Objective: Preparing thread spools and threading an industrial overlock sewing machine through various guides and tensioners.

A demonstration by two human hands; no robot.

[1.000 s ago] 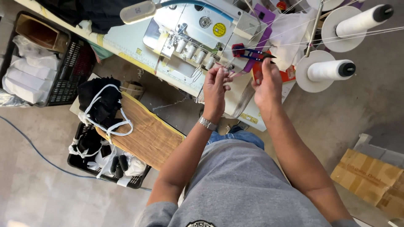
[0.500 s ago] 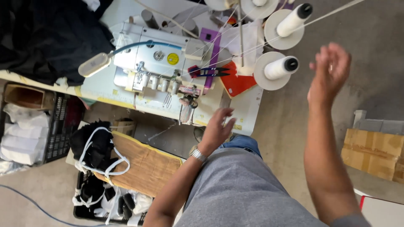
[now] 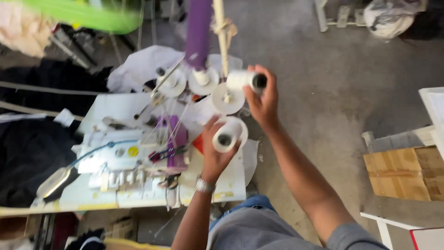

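My left hand [image 3: 213,155] grips a white thread cone [image 3: 227,134] above the right end of the white sewing machine [image 3: 134,162]. My right hand [image 3: 264,99] holds a second white thread cone [image 3: 246,79] a little higher, beside the thread stand's round white plates [image 3: 226,98]. A wristwatch [image 3: 202,185] sits on my left wrist. Thin threads run from the stand down to the machine. A purple post [image 3: 199,28] and a pale rod [image 3: 221,28] rise from the stand.
Black fabric [image 3: 32,143] lies left of the machine and a white cloth [image 3: 138,65] behind it. A cardboard box [image 3: 407,171] and a white frame [image 3: 393,227] stand at the right on the grey concrete floor [image 3: 323,69]. A blurred green object [image 3: 88,16] is top left.
Both hands have left the needle area and risen to the thread stand. Each now holds a white cone. The view has swung up and right over the machine.
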